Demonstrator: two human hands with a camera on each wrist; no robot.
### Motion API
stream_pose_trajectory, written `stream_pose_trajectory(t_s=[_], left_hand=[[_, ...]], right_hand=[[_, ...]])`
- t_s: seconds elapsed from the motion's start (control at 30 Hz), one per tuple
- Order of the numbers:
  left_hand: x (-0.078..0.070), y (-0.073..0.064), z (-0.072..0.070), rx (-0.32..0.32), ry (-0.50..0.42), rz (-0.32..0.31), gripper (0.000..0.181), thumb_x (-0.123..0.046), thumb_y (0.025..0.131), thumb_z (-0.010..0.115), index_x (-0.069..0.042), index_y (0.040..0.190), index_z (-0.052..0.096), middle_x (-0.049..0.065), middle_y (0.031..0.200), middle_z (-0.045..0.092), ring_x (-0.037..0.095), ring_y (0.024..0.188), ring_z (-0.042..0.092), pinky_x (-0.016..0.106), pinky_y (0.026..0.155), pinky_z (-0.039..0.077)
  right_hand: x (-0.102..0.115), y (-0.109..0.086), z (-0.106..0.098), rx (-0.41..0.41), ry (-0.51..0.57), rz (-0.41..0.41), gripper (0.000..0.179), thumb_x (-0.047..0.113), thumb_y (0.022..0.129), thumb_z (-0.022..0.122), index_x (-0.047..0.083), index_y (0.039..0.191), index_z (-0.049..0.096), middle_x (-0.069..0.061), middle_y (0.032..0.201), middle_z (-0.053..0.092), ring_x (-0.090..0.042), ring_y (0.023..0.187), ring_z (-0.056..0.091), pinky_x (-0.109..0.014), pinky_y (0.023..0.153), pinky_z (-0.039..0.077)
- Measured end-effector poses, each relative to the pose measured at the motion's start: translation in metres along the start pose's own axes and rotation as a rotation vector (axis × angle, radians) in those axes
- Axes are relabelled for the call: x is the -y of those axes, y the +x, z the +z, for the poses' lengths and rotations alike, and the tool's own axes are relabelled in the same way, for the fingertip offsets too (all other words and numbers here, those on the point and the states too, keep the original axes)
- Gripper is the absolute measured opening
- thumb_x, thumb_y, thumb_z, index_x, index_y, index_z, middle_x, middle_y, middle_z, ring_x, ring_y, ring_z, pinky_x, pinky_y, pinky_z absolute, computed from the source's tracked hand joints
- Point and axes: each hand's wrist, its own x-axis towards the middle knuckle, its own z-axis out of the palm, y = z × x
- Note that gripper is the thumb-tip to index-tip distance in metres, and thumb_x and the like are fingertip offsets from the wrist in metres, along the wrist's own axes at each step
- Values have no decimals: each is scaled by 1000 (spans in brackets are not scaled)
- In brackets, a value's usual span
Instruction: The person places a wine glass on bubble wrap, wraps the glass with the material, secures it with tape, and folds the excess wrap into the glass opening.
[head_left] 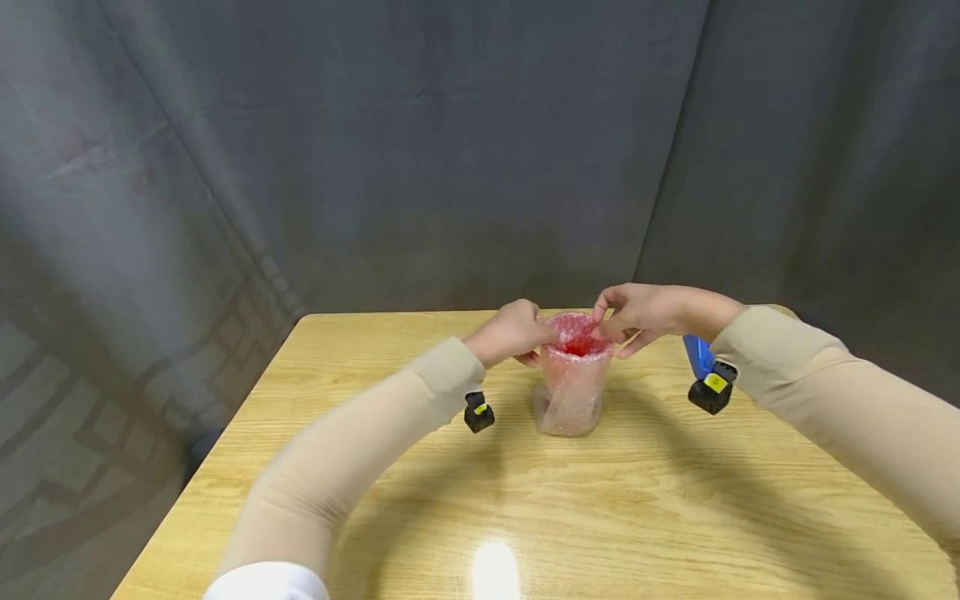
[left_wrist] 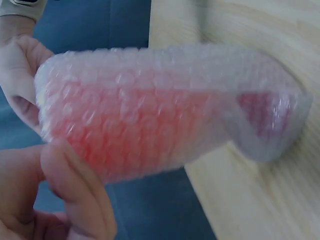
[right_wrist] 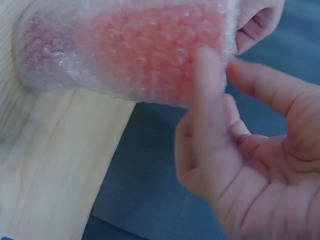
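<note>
A roll of clear bubble wrap (head_left: 572, 392) stands upright on the table around something red, its mouth open at the top. Red shows inside the mouth, and a darker red patch shows through the wrap (left_wrist: 150, 115) near its base; what is inside is mostly hidden. On the left of the rim, my left hand (head_left: 516, 331) pinches the edge of the wrap, thumb going inside. Opposite it, my right hand (head_left: 641, 315) holds the right side of the rim between thumb and fingers. In the right wrist view, a right finger (right_wrist: 209, 85) lies along the outside of the wrap.
The wooden table (head_left: 420, 500) has its far edge just behind the wrap, with a grey curtain (head_left: 450, 167) beyond. A blue object (head_left: 698, 356) lies to the right, partly covered by the right forearm. Small black cameras hang at both wrists.
</note>
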Motion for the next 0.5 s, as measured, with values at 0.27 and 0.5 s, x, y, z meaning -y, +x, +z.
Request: stream_pose_trajectory(t_s=[0.27,0.5], left_hand=[[6,-4,-42,-88,146,132,40,-47,97,52,-7,94,54,6,74,59,17,64,63,29,62,56],[29,-8,-74,-330,362,231,74,-65,95,36,-10,146,36,10,140,49,25,130,46,49,115,30]], right_hand=[[2,-37,-18,-152,-103,-178,46,27,101,52,0,133,34,-15,122,48,-22,103,56,-37,90,57],[-13,-69,-28,-434,-338,-326,65,33,99,54,14,152,21,-17,156,24,-39,142,26,-65,111,28]])
